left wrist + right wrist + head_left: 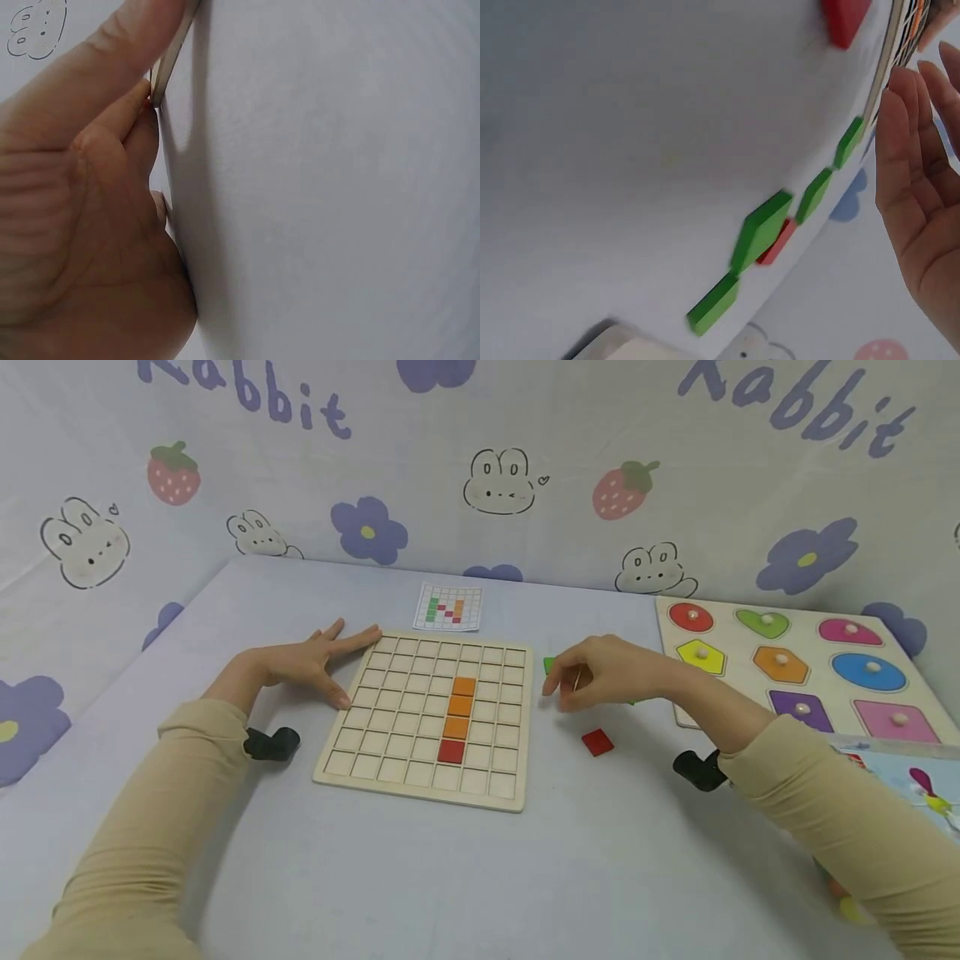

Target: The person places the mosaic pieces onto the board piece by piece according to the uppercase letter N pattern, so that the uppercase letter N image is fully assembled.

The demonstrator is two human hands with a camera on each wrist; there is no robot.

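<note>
A wooden grid board (pixel 420 792) lies on the white table, holding a column of three orange tiles (pixel 461 706) with one red tile (pixel 451 752) below them. My left hand (pixel 300 662) is spread at the board's left side, thumb and a fingertip touching its edge. To the right of the board, my right hand (pixel 611 670) hovers with loosely bent fingers and nothing visible between them. Under and around it are several green tiles (pixel 761 231), partly hidden in the head view, and a red tile (pixel 778 241). Another loose red tile (pixel 597 742) lies nearer me.
Behind the board lies a small pattern card (pixel 447 607) with coloured squares. A knobbed shape puzzle (pixel 729 639) sits at the back right, with a clear-wrapped picture item (pixel 892 768) partly under my right forearm. A rabbit-print cloth (pixel 420 468) hangs behind the table.
</note>
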